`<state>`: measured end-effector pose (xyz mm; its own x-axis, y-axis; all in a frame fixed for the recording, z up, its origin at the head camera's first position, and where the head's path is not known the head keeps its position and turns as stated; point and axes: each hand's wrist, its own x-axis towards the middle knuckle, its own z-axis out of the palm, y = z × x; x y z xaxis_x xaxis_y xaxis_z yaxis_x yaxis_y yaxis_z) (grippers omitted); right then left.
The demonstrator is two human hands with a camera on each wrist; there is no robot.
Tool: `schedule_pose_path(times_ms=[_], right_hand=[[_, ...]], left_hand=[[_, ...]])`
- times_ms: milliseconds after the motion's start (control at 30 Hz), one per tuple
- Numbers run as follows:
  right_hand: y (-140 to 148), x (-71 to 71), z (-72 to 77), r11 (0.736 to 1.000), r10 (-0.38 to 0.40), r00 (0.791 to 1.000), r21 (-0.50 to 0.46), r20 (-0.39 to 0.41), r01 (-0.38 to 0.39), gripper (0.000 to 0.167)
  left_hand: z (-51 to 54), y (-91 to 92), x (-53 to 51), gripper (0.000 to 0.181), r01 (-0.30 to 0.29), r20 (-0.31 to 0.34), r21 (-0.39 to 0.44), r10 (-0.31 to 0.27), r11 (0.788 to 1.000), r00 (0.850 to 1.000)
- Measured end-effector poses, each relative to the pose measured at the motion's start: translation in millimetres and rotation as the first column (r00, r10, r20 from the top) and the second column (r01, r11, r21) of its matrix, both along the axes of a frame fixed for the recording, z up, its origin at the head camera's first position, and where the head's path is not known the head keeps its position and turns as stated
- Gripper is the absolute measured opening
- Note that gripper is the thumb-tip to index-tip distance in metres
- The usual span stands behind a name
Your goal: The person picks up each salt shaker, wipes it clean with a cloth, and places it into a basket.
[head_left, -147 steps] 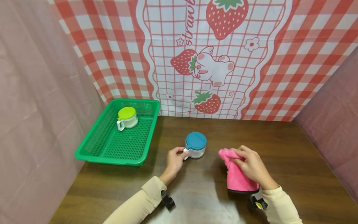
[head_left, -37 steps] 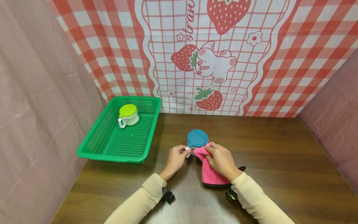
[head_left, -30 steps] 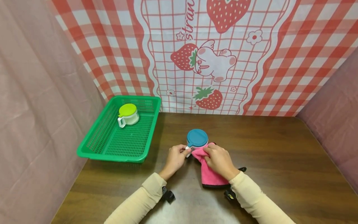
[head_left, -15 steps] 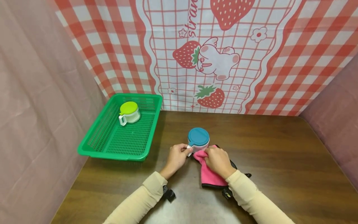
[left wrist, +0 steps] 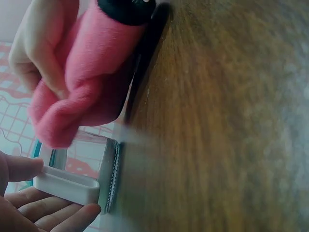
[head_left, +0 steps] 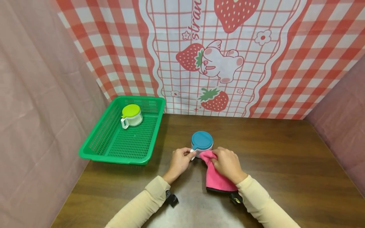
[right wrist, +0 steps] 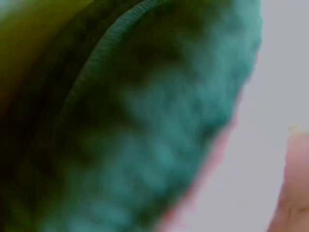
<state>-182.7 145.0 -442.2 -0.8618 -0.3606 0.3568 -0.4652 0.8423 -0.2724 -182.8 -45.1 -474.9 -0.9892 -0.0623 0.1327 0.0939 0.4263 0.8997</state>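
A clear seasoning jar [head_left: 202, 142] with a blue lid stands upright on the table in the head view. My left hand [head_left: 179, 162] pinches its white handle [left wrist: 66, 185] between thumb and fingers. Bunched in my right hand [head_left: 227, 163] is a pink cloth [head_left: 217, 178] with a black edge. One corner of the cloth lies against the jar's front right side, hiding part of the glass. In the right wrist view, blurred dark and greenish fabric [right wrist: 159, 116] fills most of the picture, with a fingertip at the right edge.
At the left, a green plastic basket [head_left: 154, 136] holds a similar jar [head_left: 132, 115] with a lime-green lid. A red-and-white checked strawberry curtain [head_left: 216, 63] hangs behind the brown wooden table [head_left: 285, 164]. Pinkish drapes [head_left: 37, 110] flank both sides.
My right hand has brought the cloth leftward from the open table to the jar, then shifted it slightly along the jar's side. My left hand has kept its grip on the handle.
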Motion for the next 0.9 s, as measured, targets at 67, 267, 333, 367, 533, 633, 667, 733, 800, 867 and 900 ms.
schedule_pose_path(times_ms=[67,267,333,367,533,633,667,733,800,867,900], right_hand=[[-0.6,0.0,4.2,1.000,-0.002,1.000,-0.008,-0.014,0.002,0.006],[-6.8,-3.1,4.8,1.000,-0.007,1.000,-0.003,-0.013,0.007,0.010],[-9.1,-3.5,2.2,1.000,-0.005,1.000,0.001,-0.007,0.005,0.012],[-10.2,-3.6,1.0,1.000,-0.003,1.000,0.000,-0.004,0.003,0.014],[-13.8,-4.3,-3.2,1.000,-0.003,1.000,0.000,-0.008,0.003,0.013],[-15.4,-5.6,-4.5,1.000,-0.009,1.000,0.007,0.003,0.009,0.009],[-15.8,-6.1,-5.1,1.000,-0.012,1.000,0.010,0.010,0.012,0.008],[-16.4,-7.2,-6.7,1.000,-0.019,0.999,0.019,0.032,0.018,0.009],[-16.2,-8.2,-9.2,0.999,-0.027,0.998,0.031,0.054,0.025,0.013],[-15.3,-9.2,-12.1,0.999,-0.033,0.997,0.045,0.074,0.030,0.017],[-14.5,-9.8,-13.6,0.998,-0.036,0.996,0.053,0.082,0.032,0.018]], left_hand=[[0.0,-0.6,0.0,0.016,0.002,-0.004,-0.002,-0.002,1.000,1.000],[1.4,-2.0,-0.9,0.017,0.009,-0.006,-0.011,-0.009,1.000,1.000],[1.8,-2.0,-0.8,0.017,0.013,-0.004,-0.020,-0.013,1.000,1.000],[1.7,-1.9,-0.8,0.017,0.014,-0.004,-0.023,-0.014,1.000,1.000],[3.2,-1.2,-1.1,0.016,0.011,-0.004,-0.030,-0.011,0.999,1.000],[4.9,-1.1,-1.2,0.015,0.007,-0.009,-0.042,-0.007,0.999,1.000],[5.2,-1.2,-1.1,0.015,0.005,-0.011,-0.044,-0.005,0.999,1.000],[5.1,-1.0,-1.1,0.015,0.007,-0.009,-0.045,-0.008,0.999,1.000],[4.7,-0.6,-0.9,0.015,0.011,0.000,-0.040,-0.011,0.999,1.000],[3.7,-0.1,-0.9,0.015,0.013,0.014,-0.030,-0.012,0.999,1.000],[3.3,0.1,-0.7,0.014,0.016,0.017,-0.025,-0.016,1.000,1.000]])
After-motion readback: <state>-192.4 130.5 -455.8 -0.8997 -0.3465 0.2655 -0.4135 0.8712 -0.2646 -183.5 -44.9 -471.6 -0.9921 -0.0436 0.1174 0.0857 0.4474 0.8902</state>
